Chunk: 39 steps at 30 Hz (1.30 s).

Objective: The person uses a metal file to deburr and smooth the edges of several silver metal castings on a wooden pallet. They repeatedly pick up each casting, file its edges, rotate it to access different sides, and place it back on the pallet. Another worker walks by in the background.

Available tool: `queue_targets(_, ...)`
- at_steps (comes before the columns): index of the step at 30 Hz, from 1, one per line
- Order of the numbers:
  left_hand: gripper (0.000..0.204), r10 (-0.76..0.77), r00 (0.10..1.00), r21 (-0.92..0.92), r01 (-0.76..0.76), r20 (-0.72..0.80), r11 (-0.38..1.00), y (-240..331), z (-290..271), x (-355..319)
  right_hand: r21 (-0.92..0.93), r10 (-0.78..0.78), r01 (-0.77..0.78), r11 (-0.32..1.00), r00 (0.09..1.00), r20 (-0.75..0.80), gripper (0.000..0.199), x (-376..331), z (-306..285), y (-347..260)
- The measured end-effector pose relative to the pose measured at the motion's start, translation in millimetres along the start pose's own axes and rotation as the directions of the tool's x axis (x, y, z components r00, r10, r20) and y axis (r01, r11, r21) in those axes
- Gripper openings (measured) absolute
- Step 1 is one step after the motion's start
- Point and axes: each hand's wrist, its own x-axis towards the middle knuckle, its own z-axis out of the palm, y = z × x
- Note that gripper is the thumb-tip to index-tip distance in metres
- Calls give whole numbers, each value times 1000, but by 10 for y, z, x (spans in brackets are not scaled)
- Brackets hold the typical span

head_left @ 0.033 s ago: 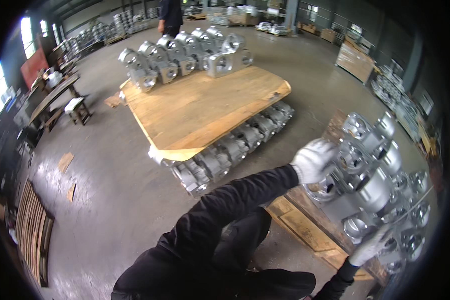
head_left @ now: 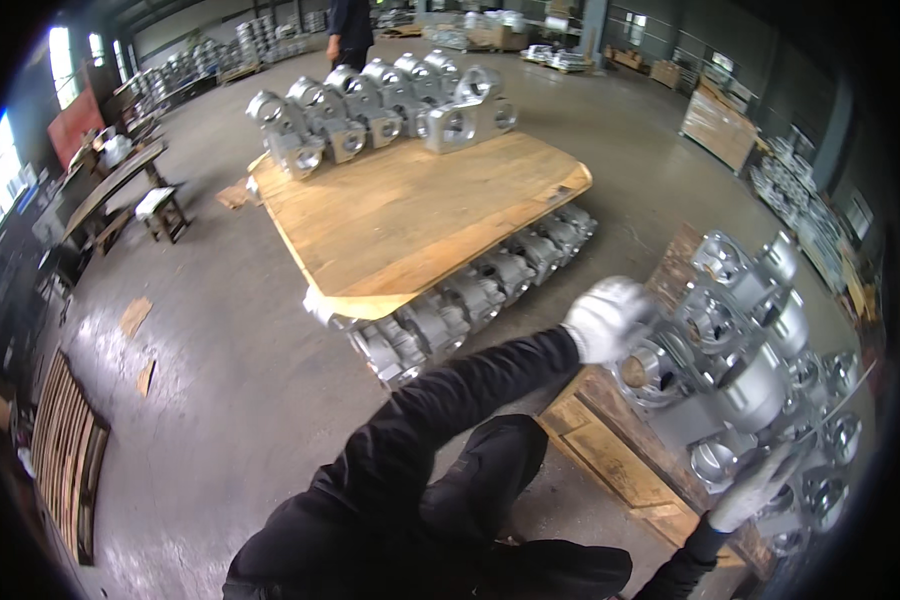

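My left hand [head_left: 610, 320], in a white glove, is raised beside the near-left end of a group of silver metal castings. Its fingers look bent and are blurred, so their grip cannot be made out. Closest to it is a casting with a round opening [head_left: 653, 372]. My right hand [head_left: 755, 492], also gloved in white, lies along the near side of the group with its fingers stretched out. It is beside a casting with a round bore [head_left: 715, 462]; whether it touches that casting is unclear. A cup-shaped casting [head_left: 755, 388] sits between the two hands.
The castings stand on a wooden pallet [head_left: 615, 460]. Ahead, a plywood board [head_left: 420, 220] lies over a layer of castings [head_left: 470, 300], with more castings [head_left: 345, 110] standing on its far side. A slatted pallet [head_left: 65, 460], a stool [head_left: 157, 207] and a person [head_left: 350, 35] are farther off.
My left hand has drawn a little to the left, away from the castings. My right hand stays by the near side of the group. The whole view has shifted slightly.
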Motion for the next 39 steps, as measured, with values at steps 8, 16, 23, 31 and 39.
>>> queue_targets(8, 74, -855, 514, 638, 681, -66, 360, -2125, -1316, -2195, 125, 110, -144, 982, 964, 241, 61, 881, 813, -627)
queue_targets(16, 65, -527, 770, 587, 625, -359, 514, -2559, -1213, -3027, 696, 183, -481, 534, 869, 460, 65, 944, 2125, -1744)
queue_targets(23, 67, -567, 737, 535, 666, -367, 520, -2481, -1248, -2984, 707, 92, -334, 624, 929, 357, 52, 1063, 3031, -2448)
queue_targets(31, 67, -581, 738, 533, 662, -344, 526, -2467, -1229, -3022, 692, 303, -584, 425, 812, 499, 44, 1317, 3242, -2856)
queue_targets(39, 63, -564, 738, 518, 668, -371, 534, -2462, -1250, -2995, 368, 130, -678, 637, 564, 815, 63, -590, 2364, -2230)
